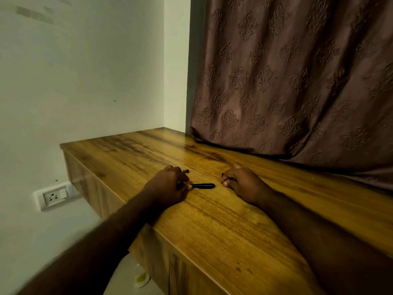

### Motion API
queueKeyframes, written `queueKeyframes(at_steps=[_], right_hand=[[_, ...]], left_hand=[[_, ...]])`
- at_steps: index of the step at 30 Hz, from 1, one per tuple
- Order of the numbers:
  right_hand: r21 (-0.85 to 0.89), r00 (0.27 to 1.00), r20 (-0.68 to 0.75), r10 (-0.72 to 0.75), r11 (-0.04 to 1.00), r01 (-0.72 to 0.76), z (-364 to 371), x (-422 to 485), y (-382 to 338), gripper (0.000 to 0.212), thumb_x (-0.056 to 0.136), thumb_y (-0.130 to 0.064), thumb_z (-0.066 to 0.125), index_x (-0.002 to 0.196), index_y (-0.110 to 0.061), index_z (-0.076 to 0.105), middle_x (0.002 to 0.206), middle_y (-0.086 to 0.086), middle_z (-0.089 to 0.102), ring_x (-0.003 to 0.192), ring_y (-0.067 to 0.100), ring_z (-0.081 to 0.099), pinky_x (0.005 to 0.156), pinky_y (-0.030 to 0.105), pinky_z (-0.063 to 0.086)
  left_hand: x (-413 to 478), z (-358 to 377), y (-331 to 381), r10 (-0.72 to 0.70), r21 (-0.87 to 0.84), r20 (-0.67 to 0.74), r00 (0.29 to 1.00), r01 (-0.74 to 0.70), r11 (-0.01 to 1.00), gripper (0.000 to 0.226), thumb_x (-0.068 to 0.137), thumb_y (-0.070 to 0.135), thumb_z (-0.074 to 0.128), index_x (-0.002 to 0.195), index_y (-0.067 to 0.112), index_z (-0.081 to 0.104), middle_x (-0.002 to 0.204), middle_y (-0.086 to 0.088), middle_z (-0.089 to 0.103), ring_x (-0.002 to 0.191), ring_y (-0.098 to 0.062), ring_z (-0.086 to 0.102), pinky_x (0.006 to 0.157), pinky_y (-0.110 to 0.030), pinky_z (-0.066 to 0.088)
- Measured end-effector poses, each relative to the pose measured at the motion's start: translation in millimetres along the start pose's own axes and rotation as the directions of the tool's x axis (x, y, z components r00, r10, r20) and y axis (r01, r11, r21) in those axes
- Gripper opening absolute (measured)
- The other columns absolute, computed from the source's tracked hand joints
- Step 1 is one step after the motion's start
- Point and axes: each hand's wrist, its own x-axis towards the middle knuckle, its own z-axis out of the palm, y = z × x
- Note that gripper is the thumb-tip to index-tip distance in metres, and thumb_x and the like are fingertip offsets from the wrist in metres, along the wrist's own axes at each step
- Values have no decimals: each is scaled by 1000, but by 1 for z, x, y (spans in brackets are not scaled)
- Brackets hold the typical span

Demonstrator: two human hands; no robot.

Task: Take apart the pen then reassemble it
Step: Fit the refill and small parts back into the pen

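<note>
A black pen piece (203, 185) lies flat on the wooden tabletop (212, 220) between my hands. Its left end touches a fingertip of my left hand (168, 185). My left hand rests on the table with its fingers curled round a thin pen part (185, 171), whose dark tip pokes out to the right. My right hand (240, 182) also rests on the table with curled fingers. It pinches a small dark pen piece (222, 174), which is mostly hidden.
A brown patterned curtain (297, 81) hangs over the back right of the tabletop. The table's left edge (136, 211) drops off beside my left forearm. A white wall socket (55, 195) sits low on the left wall. A pale container (140, 277) stands on the floor.
</note>
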Motion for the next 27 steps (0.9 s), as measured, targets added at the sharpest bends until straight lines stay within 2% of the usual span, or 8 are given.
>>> queueKeyframes(at_steps=[4, 10, 15, 17, 19, 21, 24, 27], right_hand=[[-18, 1000, -10, -6, 1000, 6, 3, 2, -1, 9, 89, -16, 60, 86, -20, 68, 86, -9, 44, 86, 13, 49, 70, 24, 35], [-128, 993, -111, 47, 990, -61, 3, 4, 0, 10, 92, -19, 53, 90, -24, 62, 97, -9, 46, 105, 14, 43, 85, 30, 28], [180, 945, -289, 153, 978, -103, -3, 7, -8, 15, 92, -16, 54, 84, -27, 59, 89, -10, 61, 90, 16, 59, 85, 41, 48], [262, 934, -305, 184, 960, -103, -5, 7, -15, 11, 93, -15, 55, 89, -22, 63, 90, -6, 66, 87, 12, 61, 77, 35, 51], [337, 928, -307, 211, 936, -101, -6, 7, -21, 11, 93, -13, 55, 92, -19, 64, 88, -4, 64, 81, 8, 58, 68, 27, 48], [442, 921, -297, 253, 891, -102, -7, 10, -25, 13, 92, -9, 55, 90, -20, 62, 80, -4, 60, 71, 7, 53, 61, 25, 42], [611, 910, -234, 343, 780, -136, -16, 13, -31, 18, 91, -6, 52, 88, -21, 62, 78, 3, 61, 65, 11, 56, 54, 24, 40], [730, 895, -137, 425, 654, -199, -26, 11, -35, 16, 93, -2, 50, 95, -11, 63, 76, 7, 60, 56, 10, 54, 48, 23, 39]], left_hand=[[0, 1, -1, -4, -11, 8, 1000, 4, 1000, 25, 86, 36, 60, 102, 22, 71, 96, -5, 62, 89, -17, 51, 72, -29, 43], [1, 0, -1, 6, -30, 15, 1000, -6, 1000, 22, 85, 34, 61, 99, 20, 72, 94, -5, 62, 89, -19, 55, 74, -31, 46], [1, -1, 4, 13, -19, 30, 999, -12, 1000, 24, 88, 32, 58, 105, 20, 69, 100, -5, 62, 93, -18, 55, 77, -32, 48], [2, -1, 9, 7, -5, 43, 999, -7, 1000, 22, 89, 31, 58, 103, 20, 69, 102, -4, 62, 95, -18, 56, 79, -34, 49], [3, 0, 14, -9, 7, 32, 999, 9, 1000, 20, 88, 32, 58, 99, 19, 69, 101, -4, 63, 93, -18, 57, 78, -34, 50], [2, 1, 15, -49, -16, -25, 998, 49, 999, 19, 88, 33, 58, 95, 19, 67, 96, -3, 65, 87, -18, 59, 72, -33, 50], [0, 2, 14, -107, -40, -113, 988, 103, 994, 21, 88, 36, 56, 99, 19, 61, 95, -2, 67, 81, -19, 61, 67, -30, 47], [-2, 4, 11, -90, -34, -143, 986, 86, 996, 22, 90, 34, 54, 104, 18, 58, 97, -6, 68, 84, -24, 62, 68, -32, 46]])
